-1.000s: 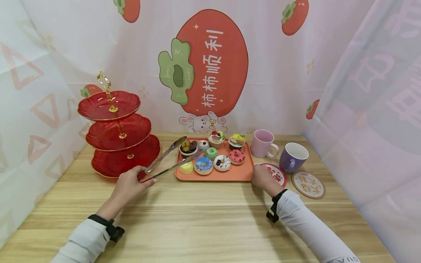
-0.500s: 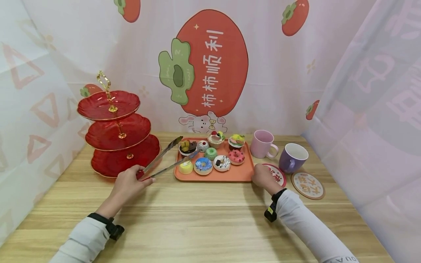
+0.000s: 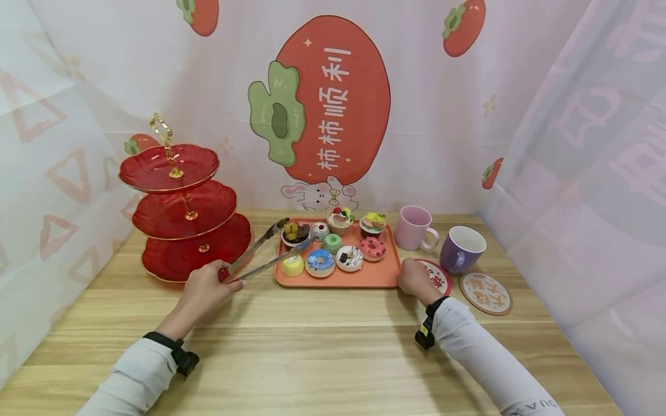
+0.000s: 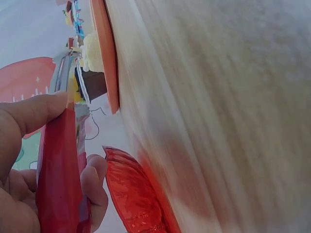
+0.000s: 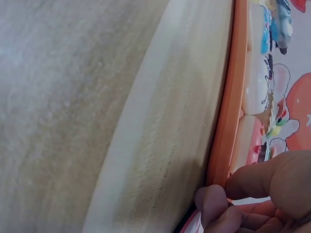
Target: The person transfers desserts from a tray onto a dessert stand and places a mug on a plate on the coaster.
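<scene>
Head view: left hand point(image 3: 208, 289) grips spread tongs point(image 4: 60, 170) at left of tray point(image 3: 338, 281), right hand point(image 3: 414, 277) pinches its right corner; probably aiming, squeezing needed next.

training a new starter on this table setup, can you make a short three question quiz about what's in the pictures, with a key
1. Multiple choice: what does the left hand hold?
A) a purple mug
B) tongs
C) a round coaster

2. True or false: the right hand is gripping the pink mug.

3. Fill the gap: the red stand has ___ tiers.

Key:
1. B
2. False; it grips the front right corner of the orange tray.
3. three
</scene>
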A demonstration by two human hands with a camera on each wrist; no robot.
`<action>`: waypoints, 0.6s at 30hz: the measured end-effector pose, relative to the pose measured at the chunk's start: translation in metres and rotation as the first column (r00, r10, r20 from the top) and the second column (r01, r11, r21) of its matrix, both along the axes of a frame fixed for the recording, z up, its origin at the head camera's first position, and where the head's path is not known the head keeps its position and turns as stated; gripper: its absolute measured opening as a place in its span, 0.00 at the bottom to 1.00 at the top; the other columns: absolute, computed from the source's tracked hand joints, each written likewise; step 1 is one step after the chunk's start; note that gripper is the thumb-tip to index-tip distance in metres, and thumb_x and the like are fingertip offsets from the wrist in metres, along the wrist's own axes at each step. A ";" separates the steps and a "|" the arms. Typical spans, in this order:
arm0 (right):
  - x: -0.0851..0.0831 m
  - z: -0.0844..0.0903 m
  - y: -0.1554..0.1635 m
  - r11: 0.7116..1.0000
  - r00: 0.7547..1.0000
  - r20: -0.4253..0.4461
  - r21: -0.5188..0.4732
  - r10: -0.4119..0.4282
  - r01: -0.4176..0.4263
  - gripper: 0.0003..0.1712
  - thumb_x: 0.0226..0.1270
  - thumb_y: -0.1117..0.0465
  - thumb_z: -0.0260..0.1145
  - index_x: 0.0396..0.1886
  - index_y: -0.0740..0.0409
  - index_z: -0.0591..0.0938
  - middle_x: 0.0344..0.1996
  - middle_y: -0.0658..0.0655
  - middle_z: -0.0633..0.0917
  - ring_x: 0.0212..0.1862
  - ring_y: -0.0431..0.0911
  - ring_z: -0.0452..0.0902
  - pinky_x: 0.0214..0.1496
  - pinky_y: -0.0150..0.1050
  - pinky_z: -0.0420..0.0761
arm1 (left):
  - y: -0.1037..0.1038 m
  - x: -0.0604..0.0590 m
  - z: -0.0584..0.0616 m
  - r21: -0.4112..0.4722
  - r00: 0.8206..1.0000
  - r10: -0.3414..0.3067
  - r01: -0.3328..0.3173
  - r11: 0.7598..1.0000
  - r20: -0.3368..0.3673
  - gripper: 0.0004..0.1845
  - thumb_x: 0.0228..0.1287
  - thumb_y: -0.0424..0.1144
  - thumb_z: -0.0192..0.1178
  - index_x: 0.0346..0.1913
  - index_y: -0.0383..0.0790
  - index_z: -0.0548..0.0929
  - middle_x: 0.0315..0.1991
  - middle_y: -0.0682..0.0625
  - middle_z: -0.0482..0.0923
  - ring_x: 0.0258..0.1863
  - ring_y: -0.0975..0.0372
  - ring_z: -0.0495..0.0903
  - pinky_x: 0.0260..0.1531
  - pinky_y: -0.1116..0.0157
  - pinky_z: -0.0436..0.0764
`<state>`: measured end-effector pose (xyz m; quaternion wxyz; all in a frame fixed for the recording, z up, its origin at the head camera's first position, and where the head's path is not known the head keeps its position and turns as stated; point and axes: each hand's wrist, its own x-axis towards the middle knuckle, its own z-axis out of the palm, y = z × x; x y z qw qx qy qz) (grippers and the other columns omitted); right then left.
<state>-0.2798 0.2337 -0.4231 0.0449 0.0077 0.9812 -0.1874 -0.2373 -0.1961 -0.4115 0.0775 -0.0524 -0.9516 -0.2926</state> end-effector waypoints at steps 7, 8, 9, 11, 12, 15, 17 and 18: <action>-0.001 -0.003 -0.003 1.000 1.000 0.019 0.030 -0.005 0.005 0.03 0.55 0.70 0.57 0.23 0.66 0.75 0.20 0.57 0.73 0.25 0.50 0.69 0.30 0.42 0.70 | 0.004 -0.006 -0.001 -0.006 1.000 -0.005 0.005 1.000 0.026 0.24 0.51 0.44 0.69 0.44 0.27 0.78 0.26 0.47 0.73 0.28 0.54 0.69 0.24 0.62 0.66; -0.001 -0.003 -0.003 1.000 1.000 0.020 0.027 -0.005 0.005 0.04 0.55 0.71 0.57 0.23 0.66 0.75 0.20 0.57 0.73 0.25 0.49 0.68 0.29 0.42 0.70 | 0.004 -0.007 -0.001 -0.005 0.999 -0.005 0.005 1.000 0.033 0.24 0.51 0.43 0.69 0.44 0.27 0.78 0.25 0.47 0.73 0.28 0.54 0.69 0.24 0.62 0.66; -0.001 -0.003 -0.003 1.000 1.000 0.019 0.025 -0.006 0.006 0.04 0.55 0.71 0.57 0.23 0.65 0.75 0.19 0.56 0.73 0.25 0.49 0.68 0.29 0.41 0.69 | 0.004 -0.008 -0.001 -0.003 0.999 -0.008 0.008 1.000 0.041 0.24 0.51 0.43 0.69 0.45 0.27 0.78 0.25 0.47 0.72 0.28 0.54 0.68 0.23 0.62 0.66; -0.001 -0.003 -0.003 1.000 1.000 0.015 0.021 -0.002 0.001 0.04 0.55 0.71 0.57 0.22 0.65 0.74 0.19 0.56 0.72 0.24 0.49 0.67 0.28 0.41 0.69 | 0.005 -0.009 0.000 -0.006 0.999 -0.015 0.015 1.000 0.040 0.24 0.51 0.42 0.69 0.45 0.26 0.78 0.25 0.47 0.73 0.28 0.54 0.69 0.24 0.62 0.67; -0.001 -0.003 -0.003 1.000 1.000 0.015 0.019 -0.001 0.000 0.04 0.55 0.71 0.57 0.22 0.65 0.74 0.19 0.56 0.72 0.24 0.49 0.67 0.27 0.41 0.68 | 0.005 -0.009 0.000 -0.006 0.999 -0.019 0.020 1.000 0.040 0.24 0.51 0.42 0.69 0.44 0.26 0.78 0.25 0.48 0.73 0.28 0.54 0.69 0.25 0.62 0.67; -0.002 -0.003 -0.002 1.000 1.000 0.015 0.021 0.001 -0.001 0.04 0.55 0.71 0.57 0.22 0.64 0.74 0.18 0.56 0.72 0.24 0.49 0.67 0.27 0.41 0.68 | 0.005 -0.010 0.001 -0.010 0.999 -0.033 0.033 0.999 0.029 0.21 0.52 0.40 0.69 0.42 0.27 0.80 0.26 0.47 0.75 0.28 0.54 0.70 0.25 0.61 0.69; -0.002 -0.004 -0.002 1.000 1.000 0.016 0.020 0.004 -0.004 0.04 0.55 0.71 0.57 0.22 0.64 0.74 0.18 0.56 0.72 0.24 0.48 0.66 0.27 0.40 0.68 | 0.006 -0.011 0.001 -0.009 0.999 -0.038 0.038 0.999 0.026 0.19 0.52 0.40 0.69 0.41 0.28 0.80 0.27 0.47 0.76 0.27 0.54 0.71 0.25 0.61 0.70; -0.002 -0.004 -0.002 1.000 1.000 0.017 0.019 0.004 -0.004 0.05 0.56 0.71 0.56 0.22 0.64 0.74 0.18 0.56 0.72 0.24 0.48 0.66 0.27 0.40 0.68 | 0.006 -0.011 0.002 -0.008 0.999 -0.037 0.037 0.999 0.026 0.18 0.52 0.39 0.69 0.41 0.29 0.80 0.27 0.47 0.76 0.27 0.55 0.71 0.25 0.61 0.70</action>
